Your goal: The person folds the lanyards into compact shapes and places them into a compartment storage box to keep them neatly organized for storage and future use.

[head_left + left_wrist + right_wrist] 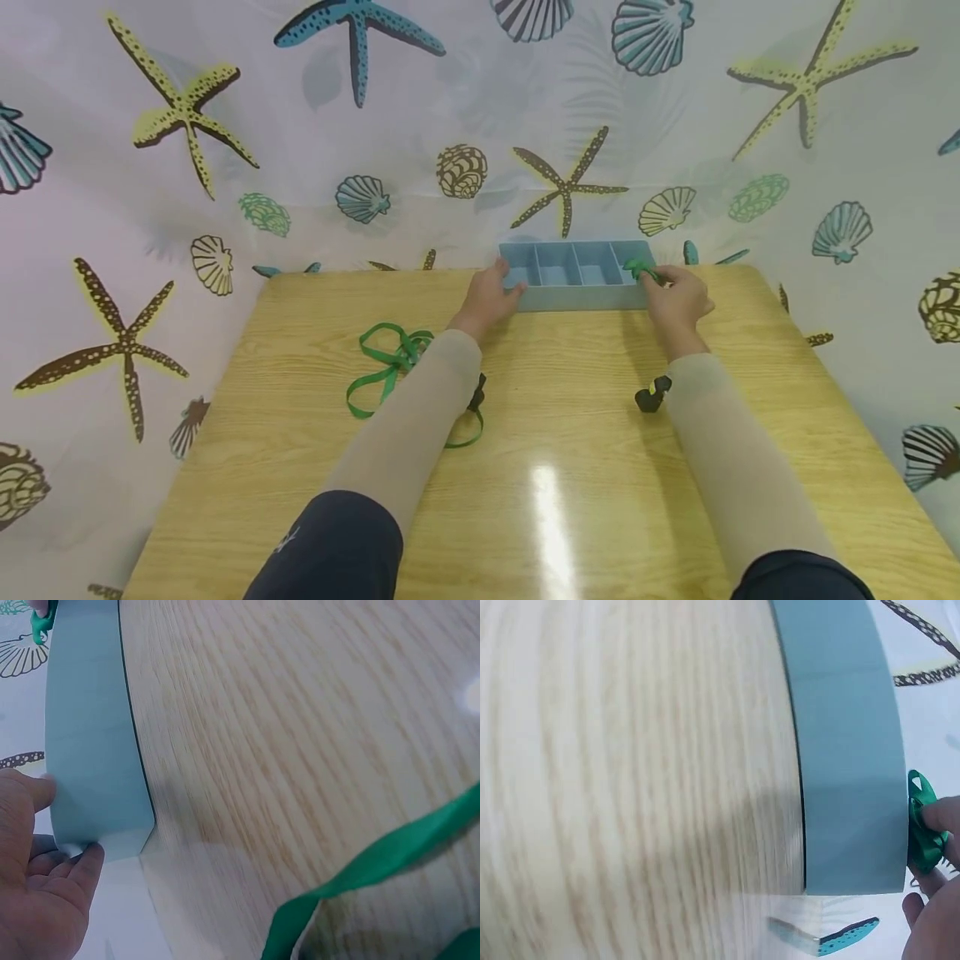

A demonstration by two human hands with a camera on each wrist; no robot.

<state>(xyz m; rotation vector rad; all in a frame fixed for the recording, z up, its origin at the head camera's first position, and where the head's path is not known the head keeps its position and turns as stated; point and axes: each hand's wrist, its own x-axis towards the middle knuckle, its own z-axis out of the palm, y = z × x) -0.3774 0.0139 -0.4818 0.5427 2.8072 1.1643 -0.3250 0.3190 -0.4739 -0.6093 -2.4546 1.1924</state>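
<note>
A light blue divided box point(585, 298) stands at the far side of the table, its open compartments in a row. At its left end my left hand point(486, 300) grips the corner, thumb on the front side. In the left wrist view that hand point(45, 877) has its fingers around the end of the box point(97, 735). My right hand point(678, 304) pinches a green ribbon bow point(640, 267) over the rightmost compartment. The bow point(924, 825) also shows between thumb and fingers in the right wrist view, beside the box's rim.
A loose length of green ribbon point(375, 387) lies in loops on the wooden table point(570, 433), partly hidden under my left forearm. Behind the box hangs a cloth point(420, 108) printed with shells and starfish. Small black wrist pieces point(651, 396) show beside the sleeves.
</note>
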